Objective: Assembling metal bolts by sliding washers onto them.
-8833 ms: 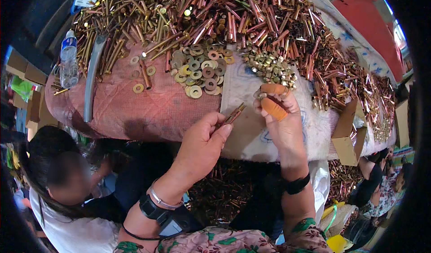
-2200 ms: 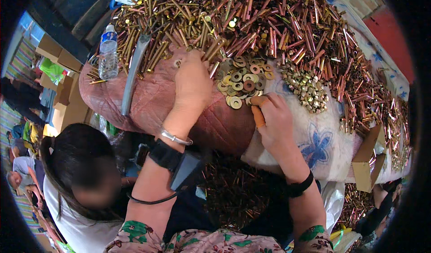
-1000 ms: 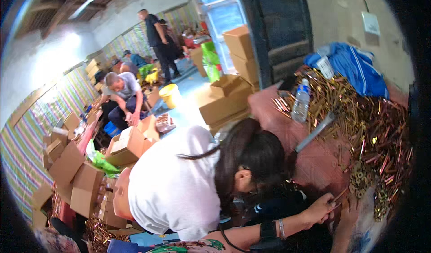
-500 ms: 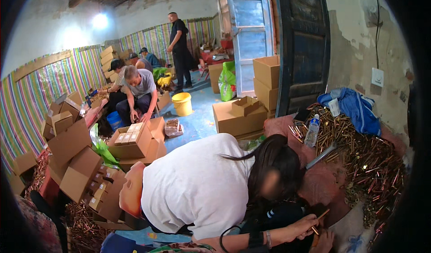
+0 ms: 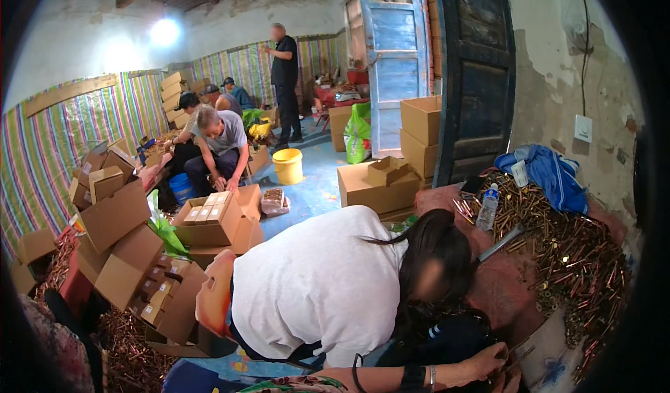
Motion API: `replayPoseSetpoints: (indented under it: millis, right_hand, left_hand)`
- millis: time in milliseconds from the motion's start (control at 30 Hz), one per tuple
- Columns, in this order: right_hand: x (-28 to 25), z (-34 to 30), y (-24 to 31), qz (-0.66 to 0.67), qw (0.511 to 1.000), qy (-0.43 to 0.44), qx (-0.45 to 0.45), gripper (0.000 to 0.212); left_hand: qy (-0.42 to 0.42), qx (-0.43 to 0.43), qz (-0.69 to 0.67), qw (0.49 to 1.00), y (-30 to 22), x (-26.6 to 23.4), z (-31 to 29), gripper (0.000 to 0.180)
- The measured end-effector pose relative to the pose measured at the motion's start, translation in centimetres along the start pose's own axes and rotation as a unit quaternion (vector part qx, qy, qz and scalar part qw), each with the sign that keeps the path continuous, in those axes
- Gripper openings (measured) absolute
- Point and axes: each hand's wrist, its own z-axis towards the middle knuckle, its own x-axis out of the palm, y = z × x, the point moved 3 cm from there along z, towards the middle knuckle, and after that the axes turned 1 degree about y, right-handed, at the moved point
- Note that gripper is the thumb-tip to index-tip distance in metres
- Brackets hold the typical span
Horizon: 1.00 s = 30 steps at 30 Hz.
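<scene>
My left hand (image 5: 486, 362) comes in from the lower edge, with a black band on the forearm and a bracelet at the wrist. Its fingers are closed on a thin copper-coloured metal rod (image 5: 523, 354), whose end sticks out to the right. Close beside it, cut off by the lower edge, my right hand (image 5: 513, 380) shows only in part; its fingers look closed, and what they hold is hidden. A heap of copper-coloured metal rods (image 5: 579, 267) lies to the right, with loose washers (image 5: 548, 306) along its near side. A pale sheet (image 5: 551, 351) lies below them.
A person in a white shirt (image 5: 314, 281) bends over just ahead. A water bottle (image 5: 488, 208), a grey tube (image 5: 501, 242) and blue cloth (image 5: 544, 177) rest at the heap. Cartons (image 5: 377, 191) stand by the door; a yellow bucket (image 5: 287, 166) and several people are farther back.
My left hand has moved slightly right and down, and the rod's tilt has changed. The white-shirted person has shifted right. The standing person at the back has raised a forearm.
</scene>
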Motion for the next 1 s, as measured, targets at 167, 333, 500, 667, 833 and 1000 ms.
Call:
replayPoseSetpoints:
  millis: [167, 333, 500, 667, 833, 1000]
  right_hand:
    - [0.1, -1.0, -1.2, 0.058, 0.995, -0.014, 0.085, 0.042]
    - [0.5, -1.2, -3.8, 0.066, 0.995, -0.019, 0.074, 0.036]
    - [1.0, -1.3, -3.6, 0.065, 0.997, -0.031, -0.010, 0.035]
    - [0.4, -1.9, -3.3, -0.004, 0.997, -0.059, -0.044, 0.039]
    - [0.3, -2.3, -0.5, -0.037, 0.999, -0.033, -0.021, 0.039]
    - [0.2, -2.5, -0.7, -0.044, 0.999, -0.021, 0.011, 0.041]
  left_hand:
    - [-0.012, 0.002, -0.008, 1.000, 0.3, 0.3, -0.3, 0.013]
    - [0.006, -0.027, 0.017, 0.999, -1.2, 0.9, -1.4, 0.017]
    - [0.028, -0.016, 0.034, 0.999, -0.5, 0.7, -1.3, 0.019]
    - [-0.029, 0.145, 0.187, 0.971, 2.1, 0.6, 1.2, 0.021]
    - [-0.001, 0.058, 0.282, 0.958, -3.5, 1.7, -4.8, 0.031]
    - [-0.086, 0.148, 0.309, 0.936, -2.8, 1.4, -5.0, 0.027]
